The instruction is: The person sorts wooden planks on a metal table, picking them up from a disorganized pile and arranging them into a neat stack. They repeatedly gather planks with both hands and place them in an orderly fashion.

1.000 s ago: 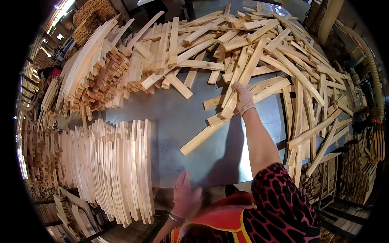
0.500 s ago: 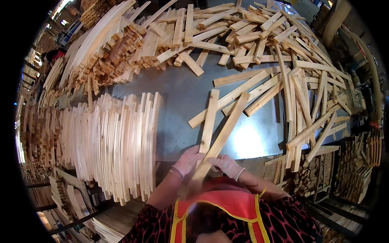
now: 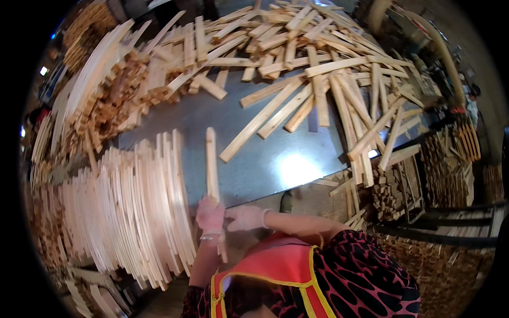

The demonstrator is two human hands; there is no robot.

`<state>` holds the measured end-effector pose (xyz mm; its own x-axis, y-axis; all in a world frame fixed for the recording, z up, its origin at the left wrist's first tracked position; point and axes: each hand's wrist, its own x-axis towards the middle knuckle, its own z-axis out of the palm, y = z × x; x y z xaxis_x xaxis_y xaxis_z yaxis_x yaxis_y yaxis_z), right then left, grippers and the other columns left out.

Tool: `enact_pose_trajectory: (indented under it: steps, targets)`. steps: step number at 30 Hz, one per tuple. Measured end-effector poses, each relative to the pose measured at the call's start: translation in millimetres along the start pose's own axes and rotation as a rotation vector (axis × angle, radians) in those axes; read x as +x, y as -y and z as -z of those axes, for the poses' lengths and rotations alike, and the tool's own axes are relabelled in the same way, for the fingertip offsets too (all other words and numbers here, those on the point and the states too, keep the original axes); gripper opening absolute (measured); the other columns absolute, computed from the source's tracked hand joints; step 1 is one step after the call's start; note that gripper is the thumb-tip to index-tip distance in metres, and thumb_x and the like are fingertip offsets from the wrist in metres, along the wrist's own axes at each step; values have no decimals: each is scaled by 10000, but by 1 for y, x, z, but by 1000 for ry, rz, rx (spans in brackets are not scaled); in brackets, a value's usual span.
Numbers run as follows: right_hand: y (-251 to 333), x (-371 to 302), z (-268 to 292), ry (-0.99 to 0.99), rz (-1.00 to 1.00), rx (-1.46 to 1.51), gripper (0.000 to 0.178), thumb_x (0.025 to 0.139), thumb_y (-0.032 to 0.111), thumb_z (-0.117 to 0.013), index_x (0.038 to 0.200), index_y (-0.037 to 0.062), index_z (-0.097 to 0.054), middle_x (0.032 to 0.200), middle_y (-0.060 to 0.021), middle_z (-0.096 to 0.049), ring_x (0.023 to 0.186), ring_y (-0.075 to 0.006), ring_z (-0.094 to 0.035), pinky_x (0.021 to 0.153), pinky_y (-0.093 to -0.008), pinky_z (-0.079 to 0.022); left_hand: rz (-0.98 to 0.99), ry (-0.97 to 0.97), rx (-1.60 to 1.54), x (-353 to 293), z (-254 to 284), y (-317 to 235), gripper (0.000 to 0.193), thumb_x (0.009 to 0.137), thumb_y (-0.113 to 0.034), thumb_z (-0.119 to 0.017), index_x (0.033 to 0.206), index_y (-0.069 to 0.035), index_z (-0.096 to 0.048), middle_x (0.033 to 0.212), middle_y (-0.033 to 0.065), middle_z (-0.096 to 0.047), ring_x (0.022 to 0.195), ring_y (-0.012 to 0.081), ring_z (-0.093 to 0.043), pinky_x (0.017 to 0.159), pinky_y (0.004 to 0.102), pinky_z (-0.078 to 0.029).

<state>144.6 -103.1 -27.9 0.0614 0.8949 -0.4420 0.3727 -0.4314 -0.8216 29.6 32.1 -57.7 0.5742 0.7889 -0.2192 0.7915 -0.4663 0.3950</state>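
Workshop floor and stacks of cut wood surround a broad grey metal desk, whose near right part throws back a bright glare. Across its far and right side spreads a loose pile of wooden strips crossing at all angles, as though tipped out without sorting. At the far left rises a heap of strips lying mostly one way, their ends stepped and uneven. Near left, a long row of strips stands side by side, probably packed so that each props up its neighbour; the ends do not line up exactly. A few single strips lie slanted in the middle, apart enough to be picked up singly.

At the near edge the two hands are close together. The left hand is wrapped around a held strip, just right of the row and roughly parallel to it, perhaps to match its direction. The right hand is just beside, blurred; I cannot tell whether it grips. The held strip looks pale yellow, straight and slim, its near end showing below the left hand.
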Motion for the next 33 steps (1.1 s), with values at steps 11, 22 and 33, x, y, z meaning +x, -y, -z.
enact_pose_trajectory:
  steps: [11,22,33]
  targets:
    - [-255,-293,293,-1757,-722,9,532,915,315,-670,1341,-1,-633,1251,-290,-677,1148,-487,-647,992,-479,-529,-29,-201,500,11,40,-2,769,847,-298,-801,1526,-96,-502,1624,154,-454,1506,355,-417,1213,506,-363]
    - [-334,-335,296,-1697,-878,444,696,902,272,-804,1485,-1,-539,1365,-284,-645,1246,-371,-654,1046,-430,-514,-442,-47,326,112,-16,-204,838,775,-275,-862,1507,-65,-513,1476,176,-542,1399,388,-492,1133,518,-423]
    - [-317,-268,324,-1468,-623,359,951,864,176,-780,1658,14,-284,1297,-313,-667,1073,-405,-710,879,-452,-608,-445,144,165,91,-43,-150,797,875,-237,-755,1591,-56,-454,1251,104,-680,1070,254,-693,904,377,-564]
